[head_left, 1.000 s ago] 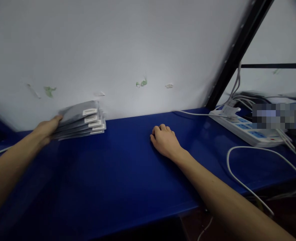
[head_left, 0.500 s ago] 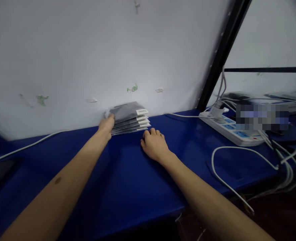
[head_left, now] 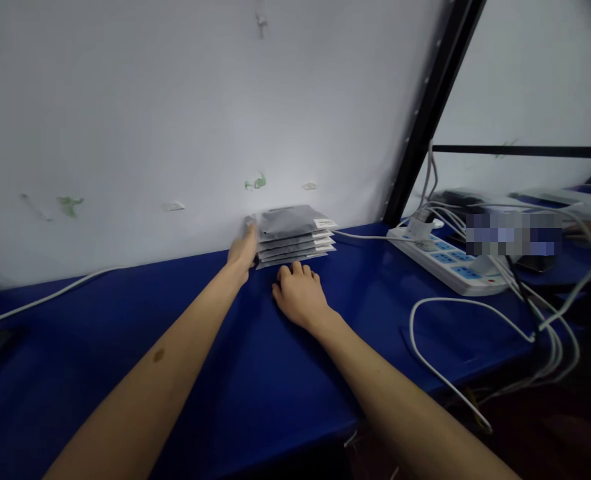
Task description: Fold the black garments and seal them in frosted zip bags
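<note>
A stack of flat grey packets (head_left: 288, 230) with white labels at their right ends lies on the blue table (head_left: 255, 373) against the wall. My left hand (head_left: 244, 250) is closed on the stack's left end, its thumb on the near side; some of its fingers are hidden behind the packets. Just in front of the stack, my right hand (head_left: 300, 293) rests on the table with its fingers curled under and no object visible in them. Whether its fingertips touch the lowest packet I cannot tell.
To the right lies a white power strip (head_left: 448, 263) with plugs in it. A white cable (head_left: 445, 301) loops over the table's front edge, beside more bundled cables. A black metal post (head_left: 428, 113) rises at the wall's right end. Another cable (head_left: 70, 288) runs along the left.
My left hand and the stack of packets have moved right along the wall. The right hand keeps about the same place on the table, while the view has shifted slightly.
</note>
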Motion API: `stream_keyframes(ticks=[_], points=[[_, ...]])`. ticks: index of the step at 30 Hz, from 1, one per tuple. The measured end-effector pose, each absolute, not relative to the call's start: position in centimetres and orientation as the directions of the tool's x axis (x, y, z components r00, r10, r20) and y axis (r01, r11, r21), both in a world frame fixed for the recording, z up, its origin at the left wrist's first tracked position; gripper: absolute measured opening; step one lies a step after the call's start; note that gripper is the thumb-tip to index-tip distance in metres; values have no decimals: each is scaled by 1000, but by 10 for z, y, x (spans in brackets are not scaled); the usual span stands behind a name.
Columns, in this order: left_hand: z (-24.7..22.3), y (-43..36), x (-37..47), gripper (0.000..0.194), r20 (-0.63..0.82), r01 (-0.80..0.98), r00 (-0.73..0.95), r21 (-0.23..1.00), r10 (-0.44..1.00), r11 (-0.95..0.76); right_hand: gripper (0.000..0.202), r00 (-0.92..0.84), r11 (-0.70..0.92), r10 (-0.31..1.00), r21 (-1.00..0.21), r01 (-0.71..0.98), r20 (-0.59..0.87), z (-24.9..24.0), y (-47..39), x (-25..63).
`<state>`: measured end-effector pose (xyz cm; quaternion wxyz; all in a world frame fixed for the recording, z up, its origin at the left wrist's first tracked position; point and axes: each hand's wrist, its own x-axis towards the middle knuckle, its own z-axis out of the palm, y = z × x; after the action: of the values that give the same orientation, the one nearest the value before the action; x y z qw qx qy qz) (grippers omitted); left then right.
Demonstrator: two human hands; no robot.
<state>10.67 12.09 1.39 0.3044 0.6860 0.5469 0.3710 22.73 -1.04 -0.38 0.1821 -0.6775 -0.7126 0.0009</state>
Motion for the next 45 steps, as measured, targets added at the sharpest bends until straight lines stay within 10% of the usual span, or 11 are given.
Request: stream_keyframes(ticks=[6,12,45], points=[[15,59,26,45,325,847,161,439,932,-300,32,-24,86,968,-241,967,252,-6,-8,230],[6,7,-59,57,181,888,406,152,896,-434,31,-33,98,970,-267,959,241,-10,-6,236],[-8,-21,-85,61,206,887,419,116,884,-447,30,-65,135,967,-282,950,245,-28,2,255]])
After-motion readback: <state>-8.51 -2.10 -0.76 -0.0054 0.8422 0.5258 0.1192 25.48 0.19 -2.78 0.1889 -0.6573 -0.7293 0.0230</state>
